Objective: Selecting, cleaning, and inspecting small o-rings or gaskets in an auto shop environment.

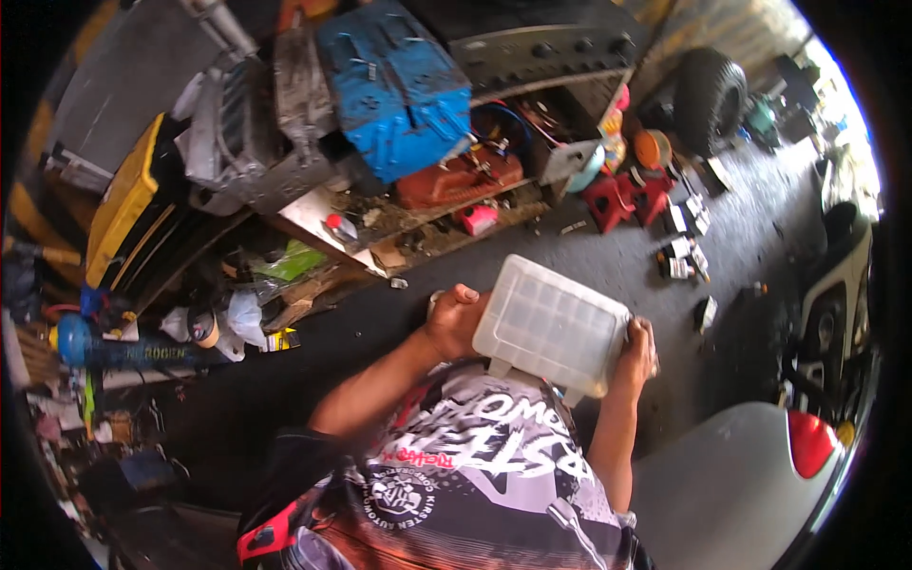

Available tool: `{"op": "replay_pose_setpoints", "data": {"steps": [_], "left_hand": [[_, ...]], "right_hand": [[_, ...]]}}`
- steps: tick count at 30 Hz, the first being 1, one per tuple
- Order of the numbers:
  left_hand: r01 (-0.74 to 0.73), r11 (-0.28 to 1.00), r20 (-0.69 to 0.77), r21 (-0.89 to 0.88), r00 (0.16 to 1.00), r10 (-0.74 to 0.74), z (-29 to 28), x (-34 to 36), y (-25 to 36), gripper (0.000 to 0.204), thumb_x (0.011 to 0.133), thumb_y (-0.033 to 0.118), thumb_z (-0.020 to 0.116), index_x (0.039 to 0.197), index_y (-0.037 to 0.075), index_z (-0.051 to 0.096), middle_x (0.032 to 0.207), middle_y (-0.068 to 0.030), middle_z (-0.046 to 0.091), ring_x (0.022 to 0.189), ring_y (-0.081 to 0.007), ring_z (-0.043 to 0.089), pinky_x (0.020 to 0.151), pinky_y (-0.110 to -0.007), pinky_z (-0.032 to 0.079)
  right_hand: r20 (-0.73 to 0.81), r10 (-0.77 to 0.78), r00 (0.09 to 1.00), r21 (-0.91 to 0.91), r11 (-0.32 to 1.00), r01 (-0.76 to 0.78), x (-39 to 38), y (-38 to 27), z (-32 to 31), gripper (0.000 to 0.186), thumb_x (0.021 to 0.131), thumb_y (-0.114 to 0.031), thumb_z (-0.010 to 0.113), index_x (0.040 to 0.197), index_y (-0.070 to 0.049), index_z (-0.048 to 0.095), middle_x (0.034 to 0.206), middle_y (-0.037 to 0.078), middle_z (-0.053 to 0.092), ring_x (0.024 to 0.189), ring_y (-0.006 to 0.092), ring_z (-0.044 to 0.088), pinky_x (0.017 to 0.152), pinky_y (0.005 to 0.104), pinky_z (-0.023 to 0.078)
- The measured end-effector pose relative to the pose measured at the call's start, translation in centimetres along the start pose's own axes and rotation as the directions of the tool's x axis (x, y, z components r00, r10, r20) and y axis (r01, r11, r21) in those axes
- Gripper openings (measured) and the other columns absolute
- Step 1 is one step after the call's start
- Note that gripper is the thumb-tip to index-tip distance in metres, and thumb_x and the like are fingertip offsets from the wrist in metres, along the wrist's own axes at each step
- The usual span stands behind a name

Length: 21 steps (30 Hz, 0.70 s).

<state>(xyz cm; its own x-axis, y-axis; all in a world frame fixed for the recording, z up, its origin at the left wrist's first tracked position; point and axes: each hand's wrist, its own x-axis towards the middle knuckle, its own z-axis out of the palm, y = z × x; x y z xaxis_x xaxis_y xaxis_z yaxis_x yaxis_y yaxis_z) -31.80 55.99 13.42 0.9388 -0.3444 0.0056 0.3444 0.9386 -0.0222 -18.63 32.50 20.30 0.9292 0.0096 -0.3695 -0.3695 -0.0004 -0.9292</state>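
Observation:
A translucent plastic compartment box with a closed lid (pixel 551 318) is held in front of my printed shirt (pixel 475 475). My right hand (pixel 636 347) grips the box's right end, fingers wrapped at the edge. My left hand (pixel 451 323) is at the box's left end, thumb raised and fingers curled, partly hidden; what exactly those fingers hold is unclear.
A cluttered bench (pixel 418 233) ahead carries a blue metal toolbox (pixel 389 81) and red container (pixel 456 180). Red stools (pixel 617 199), a tire (pixel 708 100) and small boxes (pixel 679 266) stand to the right. A blue cylinder (pixel 90 347) lies left; a grey vehicle seat (pixel 722 484) is lower right.

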Motion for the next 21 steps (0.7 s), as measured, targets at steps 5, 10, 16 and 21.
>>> {"op": "replay_pose_setpoints", "data": {"steps": [5, 10, 16, 21], "left_hand": [[-0.111, 0.848, -0.258, 0.517, 0.925, 0.279, 2.4, -1.3, -1.0, 0.064, 0.082, 0.031, 0.059, 0.140, 0.010, 0.041, 0.128, -0.0082, 0.053, 0.121, -0.0221, 0.049, 0.102, -0.039, 0.039], [-0.098, 0.682, -0.309, 0.724, 0.839, 0.448, 4.1, -2.7, -1.0, 0.066, 0.078, 0.016, 0.066, 0.139, 0.008, 0.040, 0.126, -0.0073, 0.053, 0.117, -0.0196, 0.050, 0.099, -0.035, 0.040], [-0.140, 0.470, -0.238, 0.871, 0.718, 0.654, 5.2, -3.7, -1.2, 0.063, 0.079, 0.011, 0.067, 0.136, 0.007, 0.041, 0.123, -0.0045, 0.054, 0.114, -0.0154, 0.051, 0.098, -0.033, 0.041], [-0.185, 0.361, -0.160, 0.914, 0.654, 0.739, 4.8, -3.3, -1.9, 0.061, 0.082, 0.006, 0.066, 0.137, 0.006, 0.039, 0.125, -0.0037, 0.054, 0.116, -0.0145, 0.050, 0.100, -0.032, 0.040]], "right_hand": [[0.068, 0.011, 0.998, 0.124, 0.992, -0.019, 0.3, 0.4, 1.5, 0.010, 0.091, -0.017, 0.052, 0.083, -0.011, 0.053, 0.070, -0.004, 0.046, 0.065, 0.0064, 0.045, 0.058, 0.0234, 0.036], [0.253, 0.009, 0.967, 0.173, 0.983, -0.055, 1.3, 0.3, 3.0, 0.014, 0.092, -0.023, 0.052, 0.090, -0.010, 0.055, 0.089, 0.000, 0.057, 0.081, 0.0107, 0.053, 0.072, 0.0235, 0.039], [0.338, 0.021, 0.941, -0.051, 0.999, -0.004, 0.7, -0.6, 4.5, 0.016, 0.094, -0.024, 0.050, 0.097, -0.009, 0.052, 0.119, 0.010, 0.060, 0.099, 0.0202, 0.060, 0.079, 0.0314, 0.045], [0.297, -0.148, 0.943, -0.356, 0.899, 0.253, 2.8, 5.0, 5.9, 0.019, 0.096, -0.019, 0.047, 0.097, 0.000, 0.050, 0.082, 0.010, 0.052, 0.075, 0.0197, 0.046, 0.073, 0.0331, 0.043]]}}
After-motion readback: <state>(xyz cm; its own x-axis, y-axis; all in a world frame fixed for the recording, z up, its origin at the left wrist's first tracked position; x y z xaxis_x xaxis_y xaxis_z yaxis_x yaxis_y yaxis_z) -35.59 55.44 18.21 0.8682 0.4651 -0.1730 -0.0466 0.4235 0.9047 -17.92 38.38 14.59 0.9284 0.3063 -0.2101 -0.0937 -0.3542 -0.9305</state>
